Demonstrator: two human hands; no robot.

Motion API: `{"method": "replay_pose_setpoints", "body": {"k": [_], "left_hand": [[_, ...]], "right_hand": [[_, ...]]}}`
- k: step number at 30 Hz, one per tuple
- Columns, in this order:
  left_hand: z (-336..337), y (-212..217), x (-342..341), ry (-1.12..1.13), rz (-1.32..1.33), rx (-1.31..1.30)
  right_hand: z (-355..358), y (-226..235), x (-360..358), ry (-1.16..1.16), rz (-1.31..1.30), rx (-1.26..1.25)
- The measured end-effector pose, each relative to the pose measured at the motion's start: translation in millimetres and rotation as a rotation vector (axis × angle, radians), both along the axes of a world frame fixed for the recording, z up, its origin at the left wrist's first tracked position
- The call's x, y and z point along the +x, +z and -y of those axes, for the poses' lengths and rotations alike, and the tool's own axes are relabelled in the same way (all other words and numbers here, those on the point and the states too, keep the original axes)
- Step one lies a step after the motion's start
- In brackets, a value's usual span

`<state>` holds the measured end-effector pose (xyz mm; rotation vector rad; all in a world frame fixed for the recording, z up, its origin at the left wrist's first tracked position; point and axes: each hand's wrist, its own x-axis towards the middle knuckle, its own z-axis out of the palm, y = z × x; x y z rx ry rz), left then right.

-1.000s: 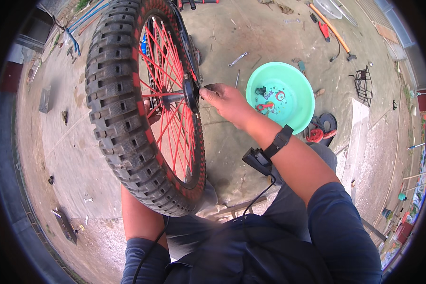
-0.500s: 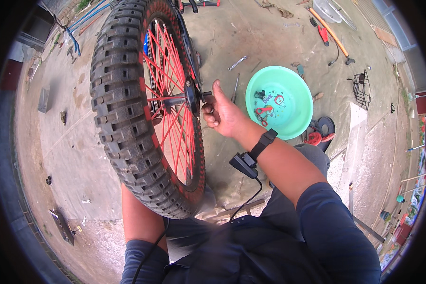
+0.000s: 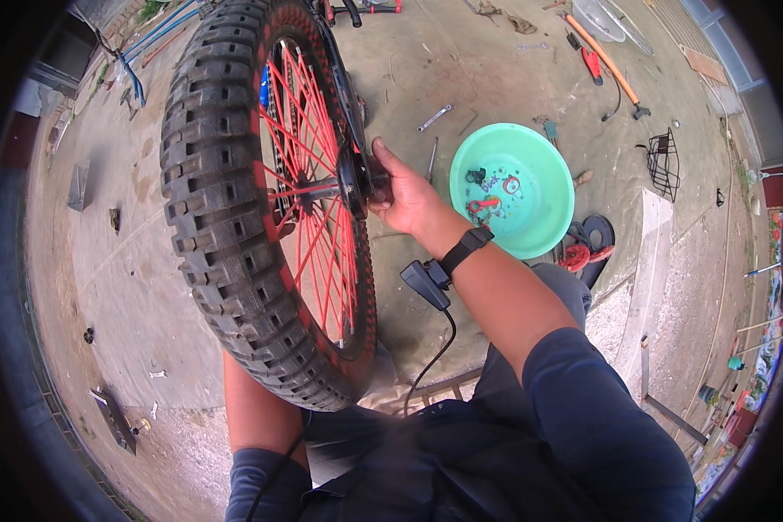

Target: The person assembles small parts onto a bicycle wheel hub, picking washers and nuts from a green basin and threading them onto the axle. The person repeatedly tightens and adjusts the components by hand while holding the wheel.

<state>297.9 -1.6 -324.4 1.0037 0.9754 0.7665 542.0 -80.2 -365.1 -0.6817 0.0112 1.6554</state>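
Note:
A bicycle wheel [image 3: 222, 235] with a knobby black tyre and red spokes stands upright in front of me. At its hub my right hand [image 3: 402, 196] has its fingers closed around the end of the axle [image 3: 378, 180], with the thumb on top; whether a small part is also between the fingers is hidden. My left forearm [image 3: 265, 400] goes up behind the tyre. Only bits of my left hand [image 3: 284, 229] show between the spokes near the hub, so its grip is hidden. A dark fork leg [image 3: 344, 96] runs down to the axle.
Right of the wheel, a mint-green basin [image 3: 539, 228] holds small parts and a red tool. A spanner [image 3: 435, 118] and a thin rod-like tool [image 3: 432, 159] lie on the ground. Farther right are an orange-handled tool [image 3: 605, 54] and a black wire basket [image 3: 663, 165].
My right hand has moved slightly up and left onto the axle end, and its raised thumb has come down against it. The wheel has shifted slightly; more of my left fingers shows.

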Motion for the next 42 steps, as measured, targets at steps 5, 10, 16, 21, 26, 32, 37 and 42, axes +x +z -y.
{"method": "replay_pose_setpoints", "body": {"k": [5, 10, 16, 21, 26, 32, 37, 42], "left_hand": [[6, 12, 7, 0.007, -0.033, -0.011], [16, 22, 12, 0.038, -0.070, 0.011], [8, 16, 9, 0.017, -0.103, 0.007], [9, 15, 8, 0.027, -0.111, 0.017], [13, 17, 7, 0.038, -0.100, 0.029], [14, 14, 6, 0.045, -0.101, 0.042], [14, 14, 5, 0.058, -0.089, 0.052], [17, 15, 6, 0.058, -0.094, 0.060]], "right_hand": [[-14, -3, 0, -0.027, -0.023, -0.028], [-20, -6, 6, 0.056, 0.137, -0.042], [-10, 18, 22, 0.239, 0.574, -0.072], [0, 60, 31, 0.411, 0.990, -0.100], [18, 91, 21, 0.107, 1.680, 0.035], [18, 102, 6, 0.201, 1.740, 0.040], [23, 95, -2, 0.105, 1.599, 0.084], [26, 88, -8, -0.022, 1.621, 0.139]]}}
